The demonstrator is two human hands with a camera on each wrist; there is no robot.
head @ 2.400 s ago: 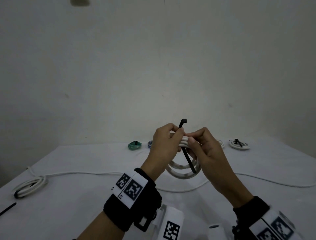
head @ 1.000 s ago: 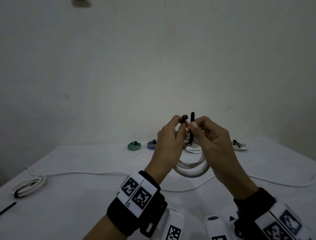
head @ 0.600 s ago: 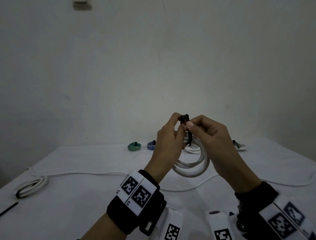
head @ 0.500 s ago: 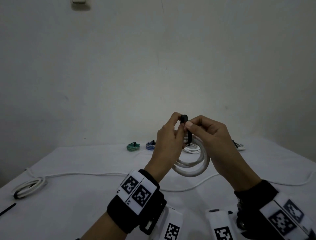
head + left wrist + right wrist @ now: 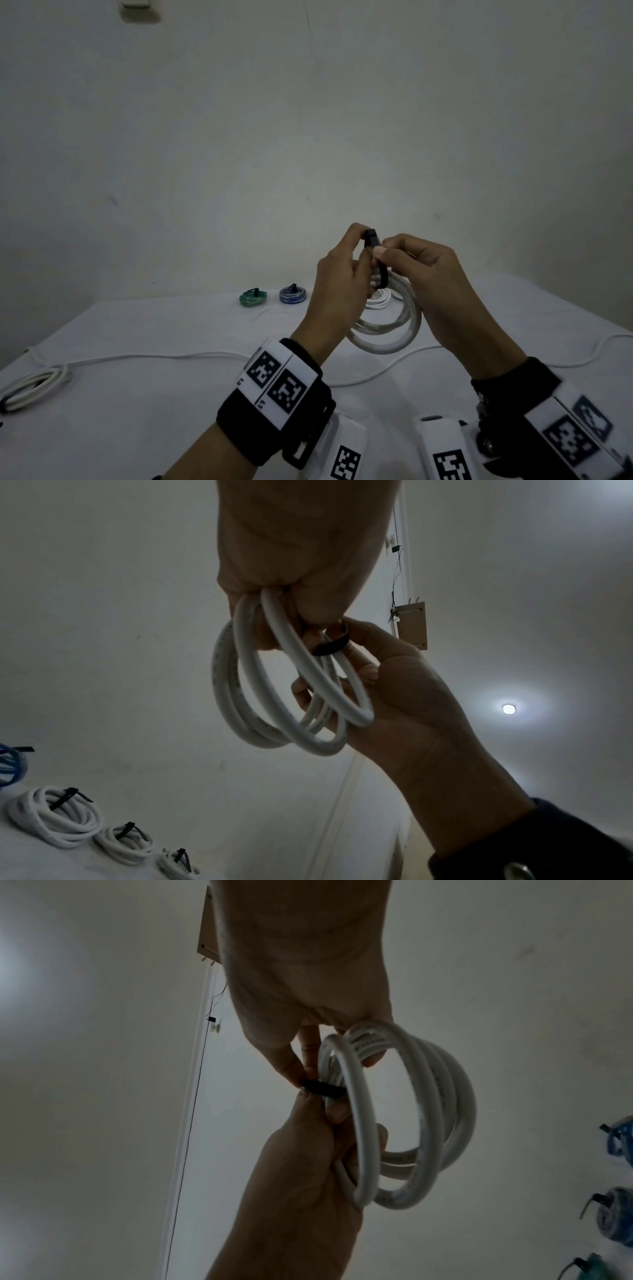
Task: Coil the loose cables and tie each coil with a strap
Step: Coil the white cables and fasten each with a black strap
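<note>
I hold a white cable coil (image 5: 387, 330) up above the table, between both hands. My left hand (image 5: 361, 245) grips the coil's top and pinches the head of a black strap (image 5: 372, 238). The strap loops around the coil's turns. My right hand (image 5: 381, 251) pinches the strap just below its head. In the left wrist view the coil (image 5: 274, 685) hangs from my left hand (image 5: 294, 607), and the strap (image 5: 332, 646) crosses it by my right hand (image 5: 346, 642). In the right wrist view my right hand (image 5: 304, 1069) pinches the strap (image 5: 320, 1088) beside the coil (image 5: 428, 1110).
Tied coils lie at the table's far side: a green coil (image 5: 253, 297), a blue coil (image 5: 293, 294) and a white one (image 5: 378, 298). A loose white cable (image 5: 171, 356) runs across the table to a bundle (image 5: 30, 387) at the left edge.
The strap hung loosely across the coil with its head up. Both hands rose a little and brought its two ends together. It now forms a closed loop round the coil.
</note>
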